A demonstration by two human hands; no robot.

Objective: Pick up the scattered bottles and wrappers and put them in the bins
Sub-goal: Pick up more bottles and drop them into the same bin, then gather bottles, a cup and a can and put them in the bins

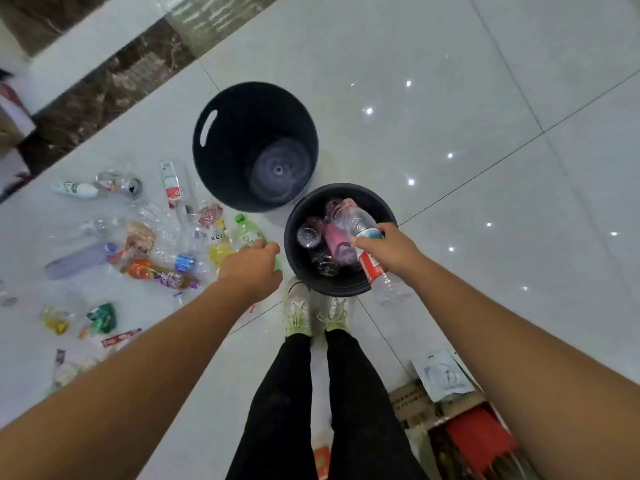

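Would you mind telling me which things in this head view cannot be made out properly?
In the head view:
1. Green bottle: lower half hidden by the left hand gripping it.
2. Small bin: its floor hidden under the bottles inside.
3. Labels on the floor litter: too small and blurred to read.
4. Red object: cut off by the bottom edge, so it cannot be identified.

Both bare arms reach forward and down, and each hand holds one bottle.
The left hand (254, 268), knuckles up, has its fingers curled round a green-capped bottle (246, 233); the right hand (391, 251) grips a clear red-labelled bottle (370, 265) at its middle.
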